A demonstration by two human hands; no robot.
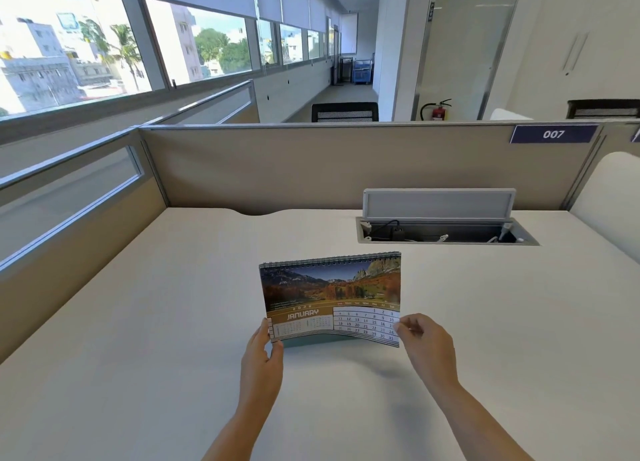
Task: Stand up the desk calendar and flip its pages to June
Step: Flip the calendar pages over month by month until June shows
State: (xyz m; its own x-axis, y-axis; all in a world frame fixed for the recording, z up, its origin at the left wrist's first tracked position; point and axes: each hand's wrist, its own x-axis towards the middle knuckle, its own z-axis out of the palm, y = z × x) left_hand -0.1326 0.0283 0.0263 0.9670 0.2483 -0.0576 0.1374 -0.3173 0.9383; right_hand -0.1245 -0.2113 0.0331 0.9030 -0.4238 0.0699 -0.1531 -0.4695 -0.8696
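Note:
The spiral-bound desk calendar stands upright on the white desk, a little in front of its middle. Its front page reads JANUARY under an autumn mountain photo, and the wire binding runs along the top edge. My left hand pinches the page's lower left corner. The lower right corner is held between the fingertips of my right hand. Along the bottom the page curls slightly away from the teal base behind it.
An open cable hatch with a raised grey lid sits in the desk at the back right. Beige partition walls close off the back and the left side. A white rounded divider stands at the right.

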